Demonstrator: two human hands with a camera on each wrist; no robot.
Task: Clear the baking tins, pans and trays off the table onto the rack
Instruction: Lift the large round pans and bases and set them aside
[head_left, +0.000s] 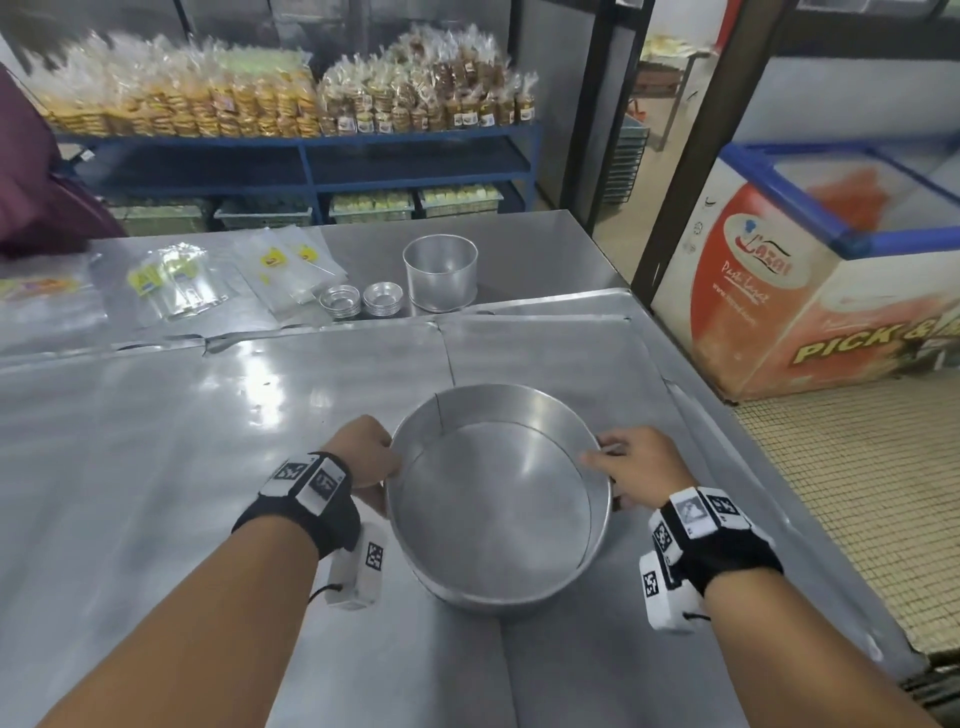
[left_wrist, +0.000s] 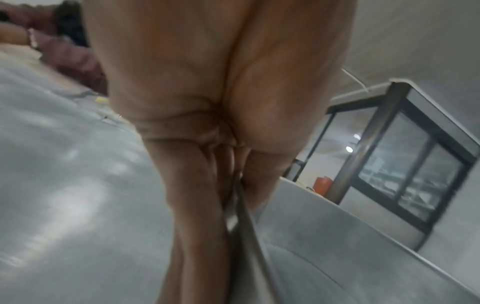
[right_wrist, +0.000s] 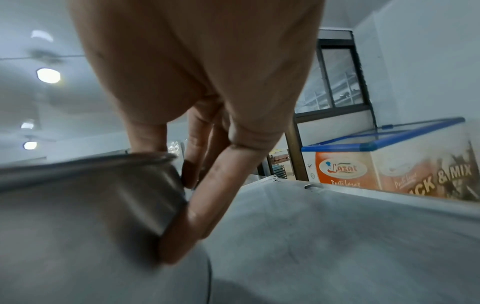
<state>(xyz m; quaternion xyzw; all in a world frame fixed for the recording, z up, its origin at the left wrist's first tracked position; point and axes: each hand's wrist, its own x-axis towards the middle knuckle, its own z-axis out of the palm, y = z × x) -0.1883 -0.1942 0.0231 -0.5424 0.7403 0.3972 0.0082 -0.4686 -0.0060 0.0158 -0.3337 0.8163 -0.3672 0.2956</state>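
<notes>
A large round metal baking pan sits in front of me on the steel table, held by both hands. My left hand grips its left rim, thumb inside and fingers down the outer wall. My right hand grips the right rim the same way; in the right wrist view my thumb hooks over the pan rim and the fingers press its wall. The left wrist view shows my left hand pinching the thin pan edge. I cannot tell whether the pan is lifted off the table.
Farther back stand a tall round tin and two stacks of small tart tins, beside plastic bags. A blue shelf rack with packed biscuits lies beyond. A chest freezer stands right of the table edge.
</notes>
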